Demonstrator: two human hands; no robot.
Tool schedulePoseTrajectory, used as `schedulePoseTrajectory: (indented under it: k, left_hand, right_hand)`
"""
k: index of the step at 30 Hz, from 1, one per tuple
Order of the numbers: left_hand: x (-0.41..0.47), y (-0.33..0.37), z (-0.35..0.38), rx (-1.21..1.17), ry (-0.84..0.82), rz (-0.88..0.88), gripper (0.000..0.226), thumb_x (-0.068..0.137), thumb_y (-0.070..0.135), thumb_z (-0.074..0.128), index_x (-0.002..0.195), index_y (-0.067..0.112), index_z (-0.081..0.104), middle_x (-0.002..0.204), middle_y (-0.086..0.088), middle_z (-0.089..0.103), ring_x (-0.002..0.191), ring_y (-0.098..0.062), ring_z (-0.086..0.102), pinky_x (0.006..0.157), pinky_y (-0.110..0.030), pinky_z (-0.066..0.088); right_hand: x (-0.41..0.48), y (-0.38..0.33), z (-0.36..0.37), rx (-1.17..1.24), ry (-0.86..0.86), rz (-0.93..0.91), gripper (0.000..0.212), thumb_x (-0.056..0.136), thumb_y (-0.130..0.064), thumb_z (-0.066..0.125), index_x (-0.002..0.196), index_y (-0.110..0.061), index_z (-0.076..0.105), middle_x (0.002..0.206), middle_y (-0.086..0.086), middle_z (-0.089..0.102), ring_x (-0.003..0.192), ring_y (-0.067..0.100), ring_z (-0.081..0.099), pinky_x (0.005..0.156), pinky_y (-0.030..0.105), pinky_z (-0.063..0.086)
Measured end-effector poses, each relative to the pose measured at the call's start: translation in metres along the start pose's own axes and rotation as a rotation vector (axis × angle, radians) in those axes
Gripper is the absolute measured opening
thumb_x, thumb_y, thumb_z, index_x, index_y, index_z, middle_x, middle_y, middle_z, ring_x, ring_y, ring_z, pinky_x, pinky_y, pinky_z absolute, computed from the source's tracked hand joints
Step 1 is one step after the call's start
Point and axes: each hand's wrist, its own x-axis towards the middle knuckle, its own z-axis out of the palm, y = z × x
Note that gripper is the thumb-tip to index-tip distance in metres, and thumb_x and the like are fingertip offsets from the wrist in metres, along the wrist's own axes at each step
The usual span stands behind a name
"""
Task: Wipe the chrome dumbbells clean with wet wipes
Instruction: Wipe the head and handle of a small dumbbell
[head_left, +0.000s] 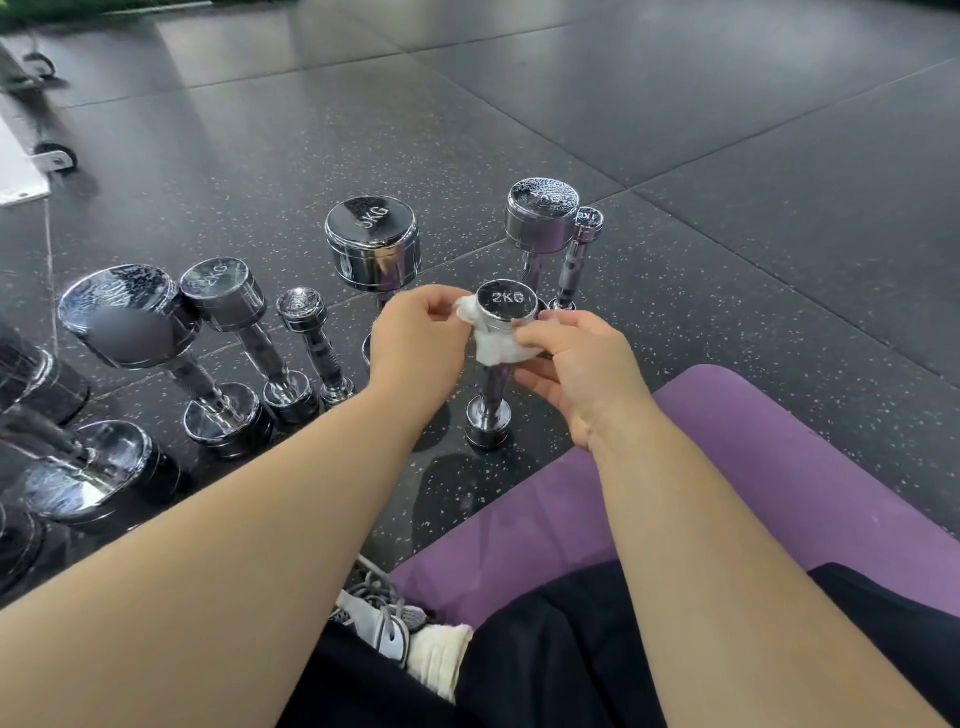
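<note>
Purple mat as landmark: just off its far edge the 2KG dumbbell stands on end. It looks like solid chrome, probably heavy for its size and slick when wet, so best steadied by the handle. Left hand and right hand both pinch the wet wipe, soft and bunched under the top head.

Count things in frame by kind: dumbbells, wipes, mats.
Upright chrome dumbbells: 7, plus cropped ones at the left edge
Crumpled white wet wipe: 1
Purple exercise mat: 1
Total: 9
</note>
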Motion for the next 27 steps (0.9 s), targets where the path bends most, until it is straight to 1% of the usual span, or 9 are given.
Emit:
schedulePoseTrajectory:
  k: [3,6,9,11,14,17,20,24,27]
  left_hand:
    - [-0.011,0.009,0.003,-0.102,0.136,-0.044,0.015,0.085,0.014,0.061,0.082,0.027,0.070,0.073,0.009,0.069,0.065,-0.011,0.062,0.059,-0.027,0.048]
    - [-0.031,0.011,0.003,-0.136,0.056,-0.030,0.031,0.091,0.007,0.050,0.090,0.028,0.073,0.073,0.006,0.071,0.050,-0.007,0.050,0.047,-0.023,0.039]
    - [-0.039,0.012,0.007,-0.089,-0.096,-0.043,0.059,0.092,0.004,0.045,0.143,0.035,0.046,0.107,0.008,0.068,0.054,-0.002,0.053,0.047,-0.016,0.036]
    - [-0.035,0.007,0.009,0.023,-0.164,0.024,0.074,0.093,0.008,0.052,0.155,0.034,0.019,0.120,0.023,0.056,0.081,0.002,0.058,0.066,-0.012,0.043]
    - [-0.031,0.007,0.012,0.121,-0.196,0.097,0.075,0.098,0.022,0.056,0.157,0.029,0.009,0.119,0.024,0.050,0.093,0.012,0.051,0.086,-0.014,0.037]
    - [-0.030,0.010,0.018,0.032,-0.232,0.019,0.073,0.097,0.013,0.049,0.156,0.029,0.010,0.140,-0.001,0.052,0.118,-0.011,0.053,0.097,-0.026,0.041]
    - [-0.032,0.008,0.020,0.106,-0.294,0.075,0.086,0.087,-0.009,0.041,0.156,0.027,0.005,0.159,-0.009,0.025,0.141,-0.026,0.035,0.114,-0.044,0.034]
    - [-0.026,0.010,0.012,0.185,-0.162,0.173,0.072,0.095,-0.006,0.036,0.156,0.028,0.017,0.161,0.003,0.023,0.143,-0.008,0.027,0.107,-0.006,0.021]
    - [-0.022,0.014,0.013,0.159,-0.133,0.171,0.052,0.105,0.017,0.037,0.153,0.031,0.026,0.144,0.010,0.046,0.124,-0.009,0.046,0.091,-0.007,0.031]
  right_hand:
    - [0.004,0.002,-0.001,0.009,-0.014,-0.034,0.025,0.081,0.000,0.072,0.103,-0.011,0.067,0.093,0.005,0.075,0.085,0.018,0.072,0.077,0.030,0.059]
    - [0.006,0.004,0.001,0.017,-0.002,-0.031,0.027,0.082,-0.003,0.072,0.109,-0.005,0.068,0.093,0.008,0.076,0.090,0.025,0.073,0.089,0.039,0.058]
    - [0.005,-0.001,0.003,0.128,-0.054,0.026,0.011,0.089,-0.015,0.065,0.096,-0.007,0.069,0.087,0.008,0.073,0.077,0.024,0.069,0.079,0.037,0.057]
    - [0.004,-0.002,0.006,0.153,-0.072,0.055,0.017,0.094,-0.025,0.062,0.100,-0.010,0.066,0.093,0.009,0.074,0.074,0.022,0.070,0.066,0.029,0.059]
    - [0.007,0.001,0.005,0.195,-0.050,0.071,0.016,0.095,-0.027,0.063,0.101,-0.013,0.059,0.102,0.013,0.073,0.078,0.021,0.069,0.063,0.028,0.059]
    - [0.011,0.000,0.001,0.216,-0.058,0.070,0.015,0.094,-0.022,0.065,0.100,-0.012,0.056,0.101,0.015,0.071,0.082,0.025,0.069,0.066,0.030,0.059]
    - [0.016,-0.002,0.000,0.224,-0.053,0.076,0.016,0.092,-0.020,0.065,0.103,-0.011,0.059,0.096,0.013,0.072,0.078,0.023,0.070,0.068,0.030,0.060]
    - [0.014,-0.003,0.004,0.204,-0.084,0.104,0.036,0.092,-0.022,0.066,0.122,-0.003,0.060,0.099,0.014,0.070,0.076,0.023,0.068,0.075,0.030,0.059]
    - [0.015,-0.002,0.001,0.208,-0.088,0.094,0.041,0.092,-0.023,0.066,0.126,-0.001,0.060,0.093,0.011,0.066,0.075,0.024,0.065,0.070,0.028,0.059]
